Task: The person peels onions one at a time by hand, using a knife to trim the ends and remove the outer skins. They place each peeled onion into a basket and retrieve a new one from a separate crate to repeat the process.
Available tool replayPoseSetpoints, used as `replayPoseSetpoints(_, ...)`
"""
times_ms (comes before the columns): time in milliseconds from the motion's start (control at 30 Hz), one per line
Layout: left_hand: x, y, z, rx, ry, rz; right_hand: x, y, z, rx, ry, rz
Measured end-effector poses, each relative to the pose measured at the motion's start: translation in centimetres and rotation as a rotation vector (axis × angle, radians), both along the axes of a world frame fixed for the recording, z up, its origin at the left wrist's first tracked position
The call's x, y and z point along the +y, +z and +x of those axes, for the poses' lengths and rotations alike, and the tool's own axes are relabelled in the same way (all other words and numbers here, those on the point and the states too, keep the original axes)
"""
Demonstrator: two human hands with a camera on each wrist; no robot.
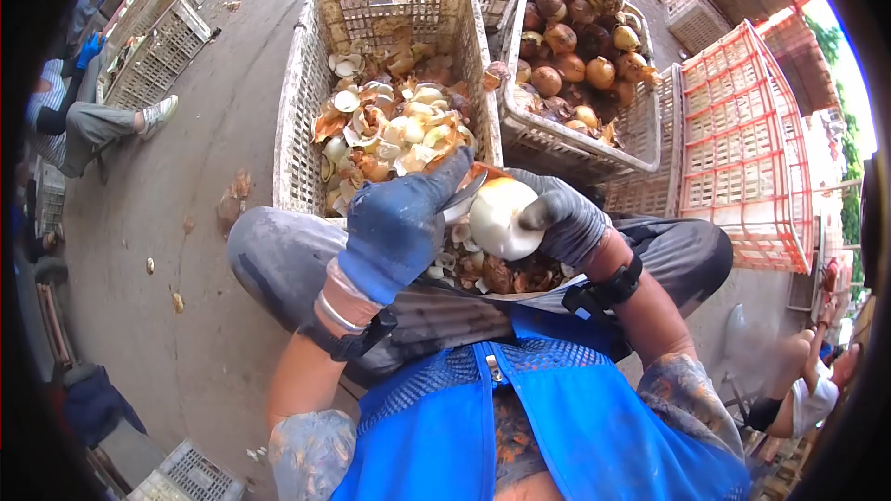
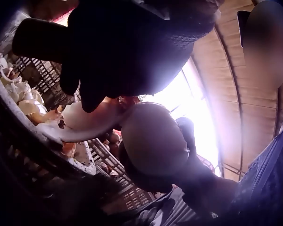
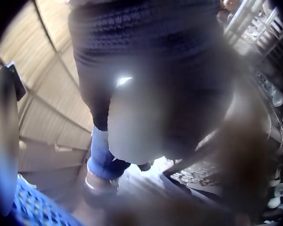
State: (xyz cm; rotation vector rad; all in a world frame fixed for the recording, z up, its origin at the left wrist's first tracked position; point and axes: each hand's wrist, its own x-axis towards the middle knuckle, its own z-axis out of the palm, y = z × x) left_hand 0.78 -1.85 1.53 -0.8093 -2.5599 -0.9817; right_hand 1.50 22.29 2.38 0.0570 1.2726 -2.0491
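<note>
My left hand (image 1: 394, 227), in a blue and dark glove, grips a knife (image 1: 466, 193) whose blade is against the side of a white onion (image 1: 504, 223). The knife's dark handle (image 2: 40, 40) sticks out of the fist in the left wrist view. In a grey glove, my right hand (image 1: 568, 221) holds that onion from its side, thumb across the front. The onion's surface is mostly bare and pale, with a strip of brown-orange skin (image 1: 479, 170) at its top. Both hands are above my lap, close to the near edge of a crate of peels.
A plastic crate (image 1: 290, 130) of onion skins and white pieces stands directly ahead. To its right, another crate (image 1: 580, 156) holds unpeeled onions (image 1: 561, 38). Red and white crates (image 1: 742, 130) stack at the right. Scraps (image 1: 501, 274) lie below my hands. Other people sit at both sides.
</note>
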Motion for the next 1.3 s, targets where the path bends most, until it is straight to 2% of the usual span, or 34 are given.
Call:
replayPoseSetpoints(67, -0.2, 0.4, 0.3, -0.029, -0.028, -0.055, 1.3, -0.3, -0.1, -0.080, -0.056, -0.020)
replayPoseSetpoints(167, 0.5, 0.7, 0.3, 0.029, -0.077, -0.188, 0.8, -0.2, -0.1, -0.053, -0.029, -0.031)
replayPoseSetpoints(200, 0.7, -0.2, 0.0, 0.024, -0.075, -0.190, 0.5, 0.1, -0.1, 0.077, 0.080, 0.129)
replayPoseSetpoints(233, 0.9, -1.0, -0.4, 0.000, -0.010, -0.086, 0.3, 0.5, -0.3, 0.211, 0.189, 0.290)
replayPoseSetpoints(267, 1.1, -1.6, -0.9, -0.022, 0.056, 0.018, 0.0, 1.4, -0.6, 0.419, 0.320, 0.630)
replayPoseSetpoints(300, 0.4, -2.1, -1.7, -0.160, 0.104, 0.020, -0.4, 1.9, -0.4, 0.427, 0.295, 0.631)
replayPoseSetpoints(333, -0.2, -2.4, -2.7, -0.158, 0.105, 0.019, -0.7, 2.1, -0.2, 0.436, 0.269, 0.634)
replayPoseSetpoints(400, -1.5, -2.7, -4.2, -0.345, 0.381, -0.136, -0.1, 1.1, 0.3, 0.282, 0.048, 0.417)
replayPoseSetpoints(433, -2.5, -4.3, -4.6, -0.335, 0.383, -0.134, 0.4, 1.1, -0.1, 0.259, 0.030, 0.400)
replayPoseSetpoints(467, -3.6, -6.8, -5.2, -0.410, 0.397, 0.065, 0.9, 1.5, -0.3, 0.270, 0.026, 0.399)
replayPoseSetpoints(500, -4.0, -7.0, -5.6, -0.489, 0.401, 0.261, 1.5, 2.1, -0.3, 0.305, -0.020, 0.447)
replayPoseSetpoints(533, -4.5, -7.3, -5.5, -0.488, 0.390, 0.258, 2.1, 3.0, -0.1, 0.335, -0.066, 0.497)
replayPoseSetpoints(567, -4.7, -5.9, -4.9, -0.516, 0.426, 0.127, 2.6, 5.6, 0.4, 0.317, -0.168, 0.476)
replayPoseSetpoints(600, -4.7, -4.7, -4.4, -0.540, 0.458, -0.002, 4.6, 6.8, 0.4, 0.447, -0.256, 0.704)
replayPoseSetpoints(633, -4.5, -4.2, -4.1, -0.688, 0.487, 0.033, 7.0, 7.4, 0.9, 0.388, -0.474, 0.410)
replayPoseSetpoints(700, -4.4, -5.1, -3.2, -0.652, 0.402, -0.009, 15.6, 9.0, 1.9, 0.501, -0.732, 0.205)
replayPoseSetpoints(733, -4.3, -5.4, -2.9, -0.609, 0.339, -0.054, 20.1, 10.7, 1.7, 0.605, -0.992, 0.275)
replayPoseSetpoints(767, -4.0, -5.6, -2.7, -0.730, 0.307, -0.056, 19.8, 13.5, 1.6, 0.524, -0.700, -0.549)
replayPoseSetpoints(800, -3.1, -4.6, -2.7, -0.725, 0.283, -0.052, 21.6, 13.8, 1.5, 0.592, -0.729, -0.567)
replayPoseSetpoints(867, -1.5, -2.4, -2.7, -1.175, 0.204, 0.022, 21.8, 12.2, 2.0, 0.522, -0.879, -0.385)
replayPoseSetpoints(933, -1.0, -4.9, -4.0, -1.105, 0.120, -0.013, 20.9, 9.8, 0.8, 0.409, -0.769, -0.243)
replayPoseSetpoints(967, -0.7, -5.9, -5.1, -1.056, 0.056, -0.091, 19.7, 8.7, 0.0, 0.363, -0.785, -0.177)
replayPoseSetpoints(1033, 0.2, -5.4, -6.9, -1.025, -0.013, -0.151, 17.7, 7.5, -2.2, 0.244, -0.789, 0.106)
replayPoseSetpoints(1067, 0.4, -5.1, -7.7, -1.023, -0.015, -0.158, 17.4, 6.7, -3.8, 0.172, -0.719, 0.240)
replayPoseSetpoints(1133, 1.0, -4.9, -9.3, -1.459, 0.037, 0.001, 16.8, 4.7, -6.4, 0.159, -0.654, 0.474)
replayPoseSetpoints(1167, 0.9, -5.8, -9.7, -1.463, 0.002, -0.013, 16.7, 3.6, -8.0, 0.123, -0.634, 0.583)
replayPoseSetpoints(1200, 0.7, -7.0, -10.6, -1.212, -0.180, -0.246, 16.6, 2.6, -9.7, 0.086, -0.613, 0.692)
replayPoseSetpoints(1267, 0.5, -8.7, -10.8, -1.135, -0.088, -0.242, 16.3, 1.2, -12.4, 0.072, -0.423, 0.998)
replayPoseSetpoints(1300, 0.5, -9.4, -11.0, -0.996, -0.063, -0.315, 16.8, 0.2, -13.6, 0.235, -0.239, 1.181)
